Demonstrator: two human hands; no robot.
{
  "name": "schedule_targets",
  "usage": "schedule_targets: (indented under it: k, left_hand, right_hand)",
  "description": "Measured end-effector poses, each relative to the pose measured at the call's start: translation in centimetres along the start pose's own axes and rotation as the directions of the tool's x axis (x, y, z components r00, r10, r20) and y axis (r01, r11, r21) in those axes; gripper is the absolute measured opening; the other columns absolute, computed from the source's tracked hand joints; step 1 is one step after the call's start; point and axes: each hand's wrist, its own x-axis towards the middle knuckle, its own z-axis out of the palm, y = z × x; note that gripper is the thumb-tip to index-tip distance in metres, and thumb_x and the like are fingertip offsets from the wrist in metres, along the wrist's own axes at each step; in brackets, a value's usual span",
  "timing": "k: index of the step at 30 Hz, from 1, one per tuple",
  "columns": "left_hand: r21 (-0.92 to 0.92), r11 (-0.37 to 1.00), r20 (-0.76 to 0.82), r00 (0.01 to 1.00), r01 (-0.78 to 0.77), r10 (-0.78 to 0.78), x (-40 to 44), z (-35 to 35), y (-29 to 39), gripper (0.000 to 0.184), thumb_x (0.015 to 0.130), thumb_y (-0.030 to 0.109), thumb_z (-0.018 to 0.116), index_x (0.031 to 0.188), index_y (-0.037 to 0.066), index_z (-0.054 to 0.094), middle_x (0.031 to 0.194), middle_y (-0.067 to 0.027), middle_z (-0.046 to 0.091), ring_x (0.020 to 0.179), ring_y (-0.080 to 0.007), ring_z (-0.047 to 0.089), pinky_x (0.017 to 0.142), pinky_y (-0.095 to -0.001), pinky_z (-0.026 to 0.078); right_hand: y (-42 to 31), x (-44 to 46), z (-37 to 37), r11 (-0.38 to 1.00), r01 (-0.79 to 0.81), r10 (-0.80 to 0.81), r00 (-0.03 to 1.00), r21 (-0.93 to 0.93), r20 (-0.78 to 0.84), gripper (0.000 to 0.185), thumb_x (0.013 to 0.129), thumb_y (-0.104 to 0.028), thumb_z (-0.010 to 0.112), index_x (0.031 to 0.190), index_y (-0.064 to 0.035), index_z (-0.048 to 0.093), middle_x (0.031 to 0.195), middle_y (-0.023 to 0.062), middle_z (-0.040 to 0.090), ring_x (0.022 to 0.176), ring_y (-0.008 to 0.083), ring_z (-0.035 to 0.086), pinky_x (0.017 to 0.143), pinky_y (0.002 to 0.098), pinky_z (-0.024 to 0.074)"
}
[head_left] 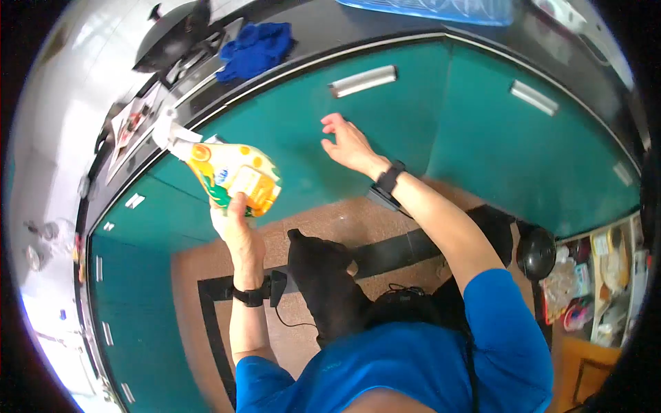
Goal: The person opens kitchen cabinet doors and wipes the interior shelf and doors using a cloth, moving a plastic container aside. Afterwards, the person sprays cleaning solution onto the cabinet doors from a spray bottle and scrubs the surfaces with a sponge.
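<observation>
Spray bottle [237,172], yellow and orange print with white trigger head: left of centre in the frame, raised off any surface, tilted, head toward upper left. My left hand [237,227] grasps its lower part, thumb across the label. My right hand [350,146], near frame centre, is released, fingers loosely bent, in front of the teal cabinets [296,117]; a metal handle [363,80] shows just above it. The bottle covers part of the cabinet front and counter edge.

Surface: dark countertop [320,27] curving along the top and down the left side. On it, upper left: crumpled blue cloth [256,49], with a black wok [175,38] beside it. Top edge, right of centre: blue plastic tray [441,9], cut off by the frame.

Room: brownish floor [344,213] with a dark band, below centre. Lower right: shelf unit [592,282] packed with mixed items, partly indistinct; a round black object [537,253] sits just beside it.
</observation>
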Motion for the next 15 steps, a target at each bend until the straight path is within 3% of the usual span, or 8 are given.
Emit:
schedule_targets:
  k: [4,7,12,14,15]
  left_hand:
    - [-0.019,1.000,0.028,0.999,-0.019,0.019,-0.8,-3.5,0.2,0.068,0.088,0.010,0.073,0.148,0.003,0.043,0.134,-0.0082,0.059,0.123,-0.0197,0.058,0.110,-0.0377,0.043]
    - [-0.019,0.999,-0.041,0.999,-0.025,0.024,-1.3,-7.0,-0.3,0.071,0.086,0.007,0.074,0.149,0.003,0.042,0.135,-0.0077,0.058,0.125,-0.0193,0.056,0.110,-0.0376,0.043]
    - [-0.011,0.999,-0.129,0.991,-0.031,0.029,-1.8,-13.4,-1.1,0.071,0.086,0.011,0.076,0.149,0.003,0.043,0.136,-0.0077,0.059,0.124,-0.0195,0.058,0.109,-0.0373,0.044]
    - [-0.029,0.999,-0.166,0.986,-0.024,0.019,-2.4,-15.5,-0.4,0.069,0.085,0.014,0.076,0.147,0.003,0.045,0.134,-0.0080,0.060,0.123,-0.0200,0.059,0.108,-0.0375,0.046]
    - [-0.045,0.999,-0.160,0.987,-0.011,0.003,-2.5,-16.7,-0.4,0.070,0.085,0.015,0.077,0.146,0.003,0.046,0.134,-0.0080,0.060,0.124,-0.0199,0.059,0.109,-0.0375,0.046]
  right_hand:
    - [-4.0,-0.7,2.2,0.959,0.270,-0.252,0.952,-0.087,0.173,0.027,0.091,-0.011,0.064,0.118,-0.0065,0.062,0.119,0.0146,0.065,0.112,0.0335,0.064,0.095,0.0438,0.0529]
    - [-8.0,-0.2,6.0,0.866,0.488,-0.455,0.859,-0.107,0.235,0.032,0.090,-0.010,0.061,0.122,-0.0066,0.062,0.119,0.0143,0.063,0.112,0.0349,0.062,0.093,0.0462,0.0526]
    - [-13.4,4.0,14.7,0.793,0.579,-0.503,0.797,-0.190,0.333,0.050,0.089,-0.009,0.059,0.138,-0.0065,0.053,0.113,0.0195,0.065,0.103,0.0382,0.066,0.087,0.0500,0.0541]
    - [-15.2,5.2,16.7,0.822,0.485,-0.347,0.842,-0.298,0.413,0.063,0.089,-0.017,0.062,0.148,-0.0096,0.042,0.114,0.0196,0.068,0.094,0.0417,0.069,0.083,0.0516,0.0565]
    - [-15.5,5.8,17.5,0.797,0.513,-0.374,0.834,-0.320,0.404,0.068,0.088,-0.019,0.063,0.150,-0.0080,0.037,0.103,0.0204,0.070,0.084,0.0439,0.070,0.076,0.0527,0.0569]
